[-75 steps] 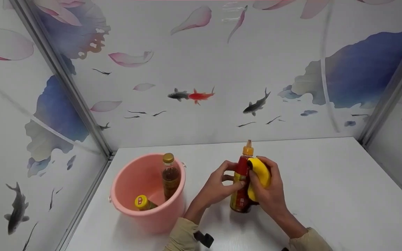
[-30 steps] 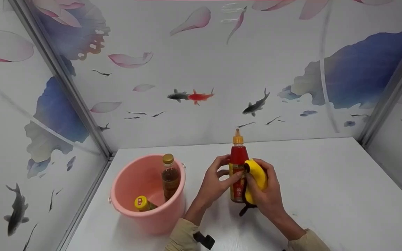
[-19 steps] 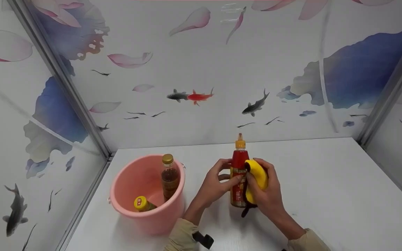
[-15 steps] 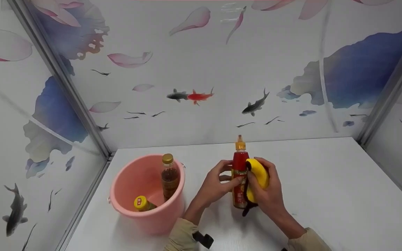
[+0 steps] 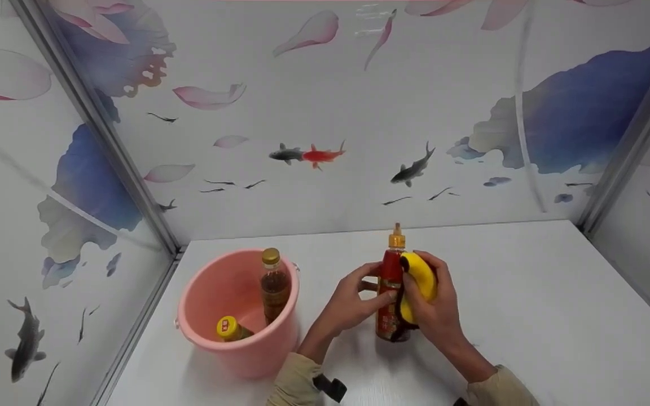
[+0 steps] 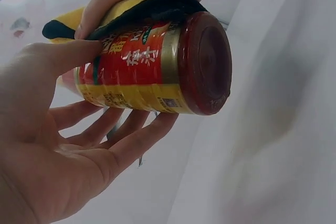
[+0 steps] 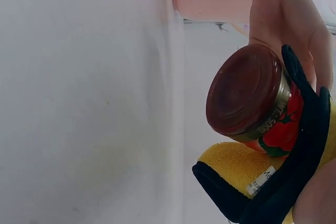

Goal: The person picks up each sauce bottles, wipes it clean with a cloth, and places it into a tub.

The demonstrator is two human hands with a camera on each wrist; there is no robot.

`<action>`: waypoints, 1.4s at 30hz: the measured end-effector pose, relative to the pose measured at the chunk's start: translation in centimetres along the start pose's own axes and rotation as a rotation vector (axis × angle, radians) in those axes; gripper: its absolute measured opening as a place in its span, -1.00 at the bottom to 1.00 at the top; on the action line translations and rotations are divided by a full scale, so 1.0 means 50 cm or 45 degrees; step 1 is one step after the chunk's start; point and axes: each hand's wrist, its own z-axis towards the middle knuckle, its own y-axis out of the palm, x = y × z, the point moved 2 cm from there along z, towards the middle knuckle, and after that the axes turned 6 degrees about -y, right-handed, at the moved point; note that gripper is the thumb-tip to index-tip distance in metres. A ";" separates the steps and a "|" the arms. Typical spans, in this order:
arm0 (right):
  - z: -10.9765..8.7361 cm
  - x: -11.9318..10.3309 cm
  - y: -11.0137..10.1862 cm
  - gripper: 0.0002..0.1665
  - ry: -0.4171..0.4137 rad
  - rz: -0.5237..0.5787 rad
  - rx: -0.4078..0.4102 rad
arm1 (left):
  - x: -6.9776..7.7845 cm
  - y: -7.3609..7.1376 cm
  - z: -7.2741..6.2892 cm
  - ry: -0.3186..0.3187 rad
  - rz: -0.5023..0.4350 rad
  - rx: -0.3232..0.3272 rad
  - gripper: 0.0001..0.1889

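My left hand [image 5: 353, 300] grips the side of a ketchup bottle [image 5: 391, 269] with a red and yellow label and an orange nozzle cap. The thumb lies across the label in the left wrist view, with the other fingers underneath. My right hand [image 5: 439, 307] holds a folded yellow cloth [image 5: 422, 283] with a dark edge against the bottle's right side. The bottle is held off the table, nozzle up; its dark red base [image 7: 244, 93] shows in the right wrist view. Cloth and right hand hide part of the label.
A pink bucket [image 5: 189, 316] stands on the white table [image 5: 534, 316], left of my hands. Inside it are a gold-capped bottle of brown liquid [image 5: 275, 290] leaning on the wall and a yellow-lidded jar [image 5: 228, 327]. Printed wall panels [image 5: 359, 101] enclose the table's back and sides.
Over the last second the ketchup bottle has come down and slightly right, with its label turned. The cloth has shifted a little along its side. Bucket and contents stay put.
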 end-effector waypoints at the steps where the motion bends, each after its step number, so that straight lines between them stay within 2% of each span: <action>1: 0.000 0.000 0.000 -0.34 -0.001 -0.001 -0.001 | 0.001 0.001 0.001 0.009 0.003 0.013 -0.37; 9: -0.002 -0.004 0.006 -0.30 -0.048 0.038 -0.004 | 0.008 0.001 0.001 0.019 -0.067 0.154 -0.34; 15: -0.009 -0.008 0.014 -0.31 -0.023 0.042 -0.019 | 0.013 -0.005 0.004 0.055 -0.148 0.264 -0.38; 19: -0.017 -0.008 0.018 -0.31 -0.001 0.036 -0.029 | 0.017 -0.008 0.004 0.059 -0.207 0.302 -0.38; 25: -0.023 -0.008 0.020 -0.31 0.031 -0.009 -0.036 | 0.019 -0.005 0.001 0.026 -0.236 0.261 -0.40; 29: -0.023 -0.009 0.018 -0.31 0.028 -0.007 -0.034 | 0.018 -0.003 0.001 0.037 -0.222 0.238 -0.43; 34: -0.021 -0.009 0.016 -0.30 -0.016 0.005 -0.036 | 0.016 -0.001 -0.002 0.009 -0.175 0.223 -0.38; 42: -0.019 -0.005 0.017 -0.27 -0.108 0.003 -0.028 | 0.008 0.000 -0.005 -0.061 -0.130 0.127 -0.28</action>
